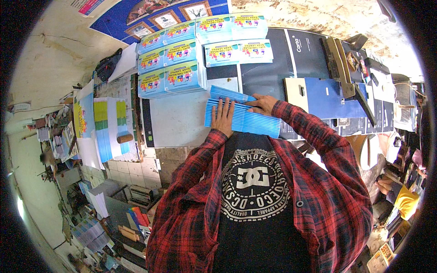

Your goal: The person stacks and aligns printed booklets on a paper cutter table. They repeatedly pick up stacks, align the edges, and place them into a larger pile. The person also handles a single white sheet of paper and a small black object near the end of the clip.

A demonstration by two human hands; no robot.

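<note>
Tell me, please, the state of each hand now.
Left hand: open, laid on fanned blue booklets.
Right hand: at these booklets; whether gripping cannot be told.

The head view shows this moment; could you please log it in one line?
left hand: flat on fanned booklets; right hand: touching their right part; beyond: stacked booklets on table

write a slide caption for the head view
Left hand and right hand rest fingers on fanned blue booklets, printed stacks beyond.

The booklets (257,121) look smooth paper, the wall (300,16) rough.
</note>
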